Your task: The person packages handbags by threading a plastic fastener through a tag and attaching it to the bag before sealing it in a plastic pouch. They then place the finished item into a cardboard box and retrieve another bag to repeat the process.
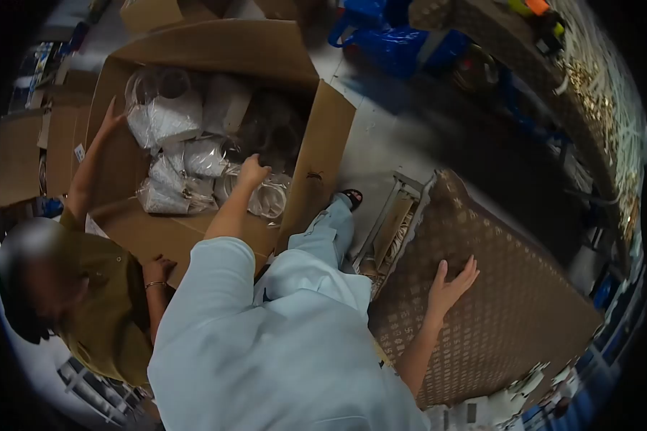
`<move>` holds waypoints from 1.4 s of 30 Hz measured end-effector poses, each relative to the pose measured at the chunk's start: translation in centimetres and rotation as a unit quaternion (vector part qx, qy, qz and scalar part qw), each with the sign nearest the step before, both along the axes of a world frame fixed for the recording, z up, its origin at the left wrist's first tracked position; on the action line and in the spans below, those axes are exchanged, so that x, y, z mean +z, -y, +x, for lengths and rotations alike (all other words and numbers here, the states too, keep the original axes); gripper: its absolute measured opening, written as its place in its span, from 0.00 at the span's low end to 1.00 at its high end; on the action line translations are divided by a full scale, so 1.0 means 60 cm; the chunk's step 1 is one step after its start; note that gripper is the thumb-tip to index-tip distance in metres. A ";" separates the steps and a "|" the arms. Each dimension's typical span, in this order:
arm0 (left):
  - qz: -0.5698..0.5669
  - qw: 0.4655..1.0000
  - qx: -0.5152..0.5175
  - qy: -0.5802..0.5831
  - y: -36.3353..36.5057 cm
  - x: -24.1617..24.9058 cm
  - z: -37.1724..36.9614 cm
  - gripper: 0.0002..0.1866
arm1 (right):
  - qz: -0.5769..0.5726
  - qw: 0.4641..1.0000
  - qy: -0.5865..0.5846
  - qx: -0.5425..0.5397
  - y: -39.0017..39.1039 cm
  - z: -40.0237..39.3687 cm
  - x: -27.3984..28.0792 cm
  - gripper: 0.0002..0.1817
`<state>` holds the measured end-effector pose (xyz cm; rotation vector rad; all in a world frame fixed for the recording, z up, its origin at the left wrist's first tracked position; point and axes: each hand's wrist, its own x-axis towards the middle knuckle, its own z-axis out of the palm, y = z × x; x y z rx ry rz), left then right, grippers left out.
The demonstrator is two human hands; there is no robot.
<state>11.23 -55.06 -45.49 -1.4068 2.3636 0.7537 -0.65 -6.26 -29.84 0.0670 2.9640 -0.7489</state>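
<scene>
My left hand (254, 173) reaches into a large cardboard box (331, 133), its fingers curled in above the bagged goods; what they grip, if anything, I cannot tell. Just below it lie clear plastic bags with coiled tubing-like loops (268, 200). Further left in the box are several white bundles in clear plastic (175, 118). Over on the right, my right hand (451, 289) is open, fingers stretched out over a brown surface with a repeating pale pattern (510, 316).
A co-worker in an olive top (111, 287) stands at the left, one hand (113, 121) at the box's left wall. Blue plastic bags (392, 47) lie at the top. More cardboard boxes (21, 158) stand at far left. Light strands (604, 93) hang at upper right.
</scene>
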 end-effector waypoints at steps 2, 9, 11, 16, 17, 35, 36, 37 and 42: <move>0.018 1.000 0.005 -0.016 -0.007 -0.027 0.013 0.35 | 0.012 0.998 -0.014 0.052 0.033 -0.064 -0.028 0.33; 0.195 0.962 0.148 0.116 -0.047 -0.105 0.036 0.53 | 0.173 0.978 -0.072 0.095 0.062 -0.131 -0.051 0.30; 0.173 0.955 0.188 0.151 -0.065 -0.199 0.041 0.57 | 0.142 0.977 -0.103 0.124 0.050 -0.132 -0.056 0.30; 0.219 0.882 0.396 0.132 -0.109 -0.438 0.045 0.65 | 0.177 0.972 -0.074 0.133 0.052 -0.135 -0.036 0.29; 0.266 0.896 0.266 0.235 -0.089 -0.399 0.009 0.66 | 0.184 0.971 -0.066 0.138 0.059 -0.134 -0.028 0.29; 0.020 0.819 0.531 0.219 -0.132 -0.469 0.057 0.68 | 0.195 0.976 -0.013 0.099 0.077 -0.133 -0.013 0.30; 0.047 0.827 0.505 0.243 -0.150 -0.519 0.085 0.67 | 0.195 0.976 -0.014 0.101 0.076 -0.131 -0.017 0.30; 0.076 0.834 0.476 0.269 -0.152 -0.549 0.103 0.65 | 0.195 0.976 -0.013 0.096 0.072 -0.127 -0.021 0.30; 0.258 0.786 0.500 0.258 -0.095 -0.450 0.048 0.61 | 0.177 0.978 -0.027 0.110 0.071 -0.130 -0.018 0.31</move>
